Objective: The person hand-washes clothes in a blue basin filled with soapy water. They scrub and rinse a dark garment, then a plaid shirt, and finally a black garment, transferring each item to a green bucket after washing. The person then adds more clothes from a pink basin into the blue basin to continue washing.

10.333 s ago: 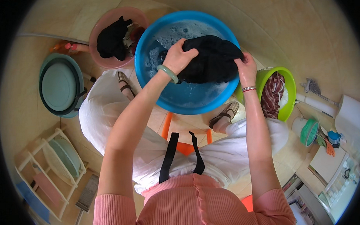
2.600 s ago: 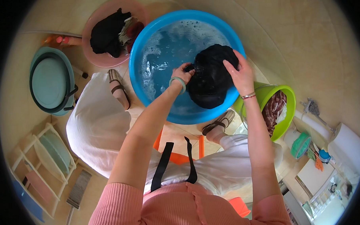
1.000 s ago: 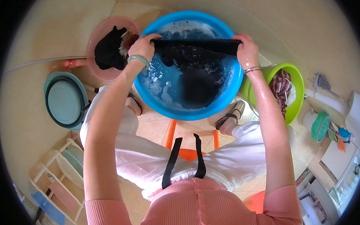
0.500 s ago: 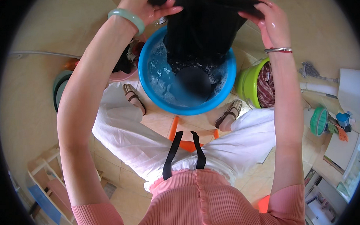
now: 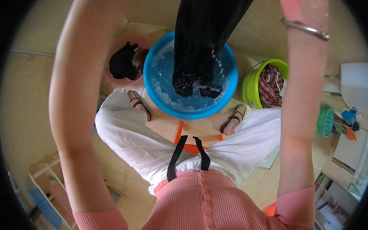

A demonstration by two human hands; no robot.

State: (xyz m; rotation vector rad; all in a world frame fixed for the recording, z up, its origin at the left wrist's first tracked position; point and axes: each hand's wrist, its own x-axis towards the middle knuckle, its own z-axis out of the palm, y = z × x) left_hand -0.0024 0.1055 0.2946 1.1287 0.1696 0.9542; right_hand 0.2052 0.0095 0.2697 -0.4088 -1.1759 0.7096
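A long wet black garment (image 5: 207,29) hangs from beyond the top edge down into a blue basin (image 5: 150,90) of soapy water. Its lower end is in the water, and drops fall beside it. Both my arms are raised on either side of the cloth. Only the back and wrist of my right hand (image 5: 304,7) show at the upper right; its fingers lie out of the picture. Past the top edge goes my left forearm, with that hand out of sight. Where the garment is gripped cannot be seen.
Left of the basin stands a pink basin (image 5: 109,77) with dark and light clothes (image 5: 124,62). On the right is a lime-green bucket (image 5: 251,88) holding a maroon patterned cloth (image 5: 270,85). An orange stool (image 5: 191,149) is beneath me. A wooden rack (image 5: 48,176) stands lower left.
Both my hands have risen, the left one out of view. The black garment is lifted higher and hangs narrower, with less of it in the basin.
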